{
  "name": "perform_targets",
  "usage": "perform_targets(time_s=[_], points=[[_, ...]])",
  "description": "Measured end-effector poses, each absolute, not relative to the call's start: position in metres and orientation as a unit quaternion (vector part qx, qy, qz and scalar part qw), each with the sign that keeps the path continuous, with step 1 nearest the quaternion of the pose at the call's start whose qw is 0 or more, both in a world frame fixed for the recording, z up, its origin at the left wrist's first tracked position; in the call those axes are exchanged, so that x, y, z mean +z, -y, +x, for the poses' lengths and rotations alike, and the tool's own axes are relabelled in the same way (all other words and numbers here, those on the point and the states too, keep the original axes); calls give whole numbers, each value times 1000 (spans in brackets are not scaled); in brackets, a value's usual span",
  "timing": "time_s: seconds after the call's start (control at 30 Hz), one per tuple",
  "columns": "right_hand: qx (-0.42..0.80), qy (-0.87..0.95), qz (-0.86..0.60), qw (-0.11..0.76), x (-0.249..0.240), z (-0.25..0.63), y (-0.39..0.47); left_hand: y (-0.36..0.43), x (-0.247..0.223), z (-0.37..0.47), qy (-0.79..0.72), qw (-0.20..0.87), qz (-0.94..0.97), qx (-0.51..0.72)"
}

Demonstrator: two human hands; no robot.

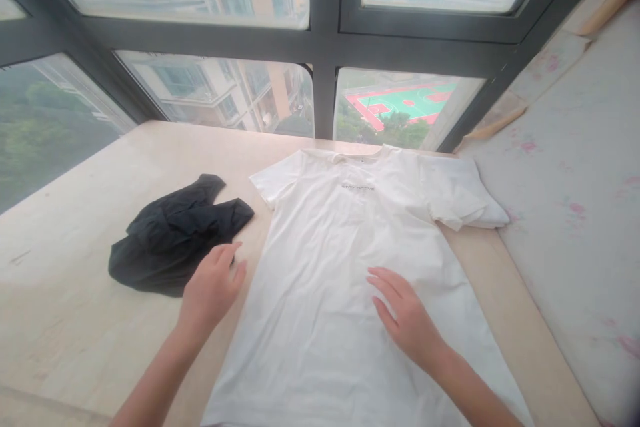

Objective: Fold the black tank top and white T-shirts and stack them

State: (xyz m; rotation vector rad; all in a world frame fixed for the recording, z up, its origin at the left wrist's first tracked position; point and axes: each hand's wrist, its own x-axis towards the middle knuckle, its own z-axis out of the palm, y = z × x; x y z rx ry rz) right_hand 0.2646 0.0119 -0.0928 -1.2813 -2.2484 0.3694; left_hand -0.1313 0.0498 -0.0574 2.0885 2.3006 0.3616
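Observation:
A white T-shirt [345,307] lies spread out, its collar toward the window and a small line of dark lettering on its chest. My right hand [407,320] is over the middle of the shirt, fingers apart and holding nothing; whether it touches the cloth I cannot tell. Beside the shirt's left edge is my left hand [213,287], its thumb and fingers apart with nothing between them. It partly covers a crumpled black garment [170,233]. Under the shirt's right sleeve sits a folded white cloth [463,180].
The pale stone window sill [65,233] carries all the clothes. Grey window frames [325,57] rise along its far side. On the right stands a flowered wall [575,200], with peeling wallpaper [495,127] near the window corner.

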Motion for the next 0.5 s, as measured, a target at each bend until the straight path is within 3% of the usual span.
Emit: perform_targets(time_s=[0.1,0.23,0.5], points=[[97,723,-625,278,-101,337,29,4,-61,-119,-786,146,596,79],[144,559,-790,206,-106,409,84,62,-68,-118,-828,252,498,48],[271,473,-832,100,-102,424,120,102,-54,-115,-815,363,440,105]])
